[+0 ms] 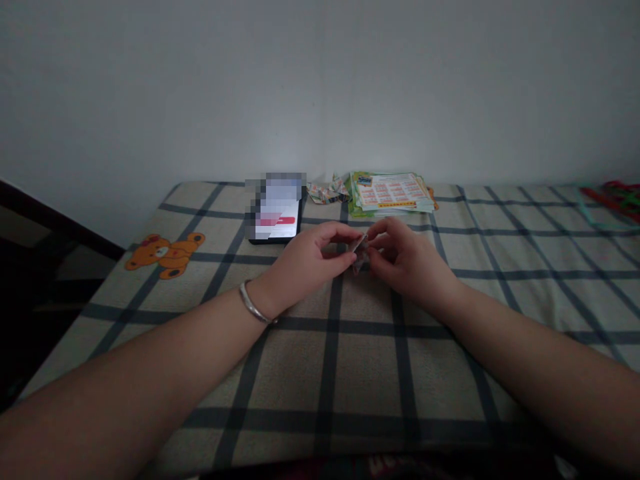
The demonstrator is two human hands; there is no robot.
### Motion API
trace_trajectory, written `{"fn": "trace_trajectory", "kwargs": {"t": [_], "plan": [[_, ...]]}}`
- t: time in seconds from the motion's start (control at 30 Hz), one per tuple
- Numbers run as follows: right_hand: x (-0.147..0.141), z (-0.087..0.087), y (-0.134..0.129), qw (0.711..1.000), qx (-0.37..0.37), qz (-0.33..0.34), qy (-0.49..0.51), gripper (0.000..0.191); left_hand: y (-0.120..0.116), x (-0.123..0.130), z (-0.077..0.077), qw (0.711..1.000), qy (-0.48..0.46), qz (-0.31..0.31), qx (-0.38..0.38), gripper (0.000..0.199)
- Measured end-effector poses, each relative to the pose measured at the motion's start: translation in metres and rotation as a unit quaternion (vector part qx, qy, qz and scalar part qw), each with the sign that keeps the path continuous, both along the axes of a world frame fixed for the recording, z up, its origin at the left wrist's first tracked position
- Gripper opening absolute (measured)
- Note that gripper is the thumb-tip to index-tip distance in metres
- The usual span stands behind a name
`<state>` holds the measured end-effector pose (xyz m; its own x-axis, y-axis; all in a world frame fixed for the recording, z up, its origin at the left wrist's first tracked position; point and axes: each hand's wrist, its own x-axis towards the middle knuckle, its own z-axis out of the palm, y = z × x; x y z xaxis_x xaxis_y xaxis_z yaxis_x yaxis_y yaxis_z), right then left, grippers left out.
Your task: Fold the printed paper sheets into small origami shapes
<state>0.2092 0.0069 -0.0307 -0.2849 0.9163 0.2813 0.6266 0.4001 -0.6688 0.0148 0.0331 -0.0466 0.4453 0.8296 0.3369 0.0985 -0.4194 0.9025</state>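
From my remote seat I start at the far left, where an orange cartoon bear (165, 254) lies flat on the checked cloth (295, 380), near the cloth's left edge; to its right, and farther back, a smartphone (281, 215) rests on the cloth with its screen lit and partly pixelated; nearer to me, a silver bangle (253, 305) circles the left wrist, and beyond it my left hand (311, 259) reaches inward, thumb and fingertips pinched on a small piece of folded paper (361, 255); behind that hand, just beside the phone, sits a crumpled-looking patterned paper (327, 192); the small folded piece is between the two hands, in front of the patterned paper, and mostly hidden by fingers; on its right side my right hand (411, 259) has thumb and forefinger closed on it, the other fingers curled; behind this hand lies a stack of printed cards (390, 193), a calendar grid showing on the topmost; at the far right a red and green object (620, 199) is too blurred to identify
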Motion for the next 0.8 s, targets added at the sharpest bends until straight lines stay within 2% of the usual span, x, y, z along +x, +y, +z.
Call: {"fn": "trace_trajectory", "kwargs": {"t": [0.2,0.3,0.43,0.7,0.8], "plan": [[0.001,-0.003,0.001,1.0,0.029,-0.008,-0.009,0.02,-0.001,-0.001,0.006,1.0,0.013,0.009,-0.026,0.031],[0.003,-0.001,-0.001,0.995,0.076,-0.013,-0.065,0.009,-0.001,-0.002,0.009,0.998,0.02,-0.002,-0.054,0.031],[0.007,0.004,-0.002,0.979,0.14,0.039,-0.145,0.017,-0.001,-0.002,0.011,0.998,0.013,-0.007,-0.066,0.03],[0.015,0.007,0.003,0.961,0.176,0.094,-0.192,0.019,0.002,-0.004,0.009,0.992,-0.037,-0.033,-0.12,0.028],[0.018,0.005,0.004,0.944,0.231,0.122,-0.202,0.019,0.003,-0.005,0.009,0.99,-0.026,-0.048,-0.133,0.031]]}}
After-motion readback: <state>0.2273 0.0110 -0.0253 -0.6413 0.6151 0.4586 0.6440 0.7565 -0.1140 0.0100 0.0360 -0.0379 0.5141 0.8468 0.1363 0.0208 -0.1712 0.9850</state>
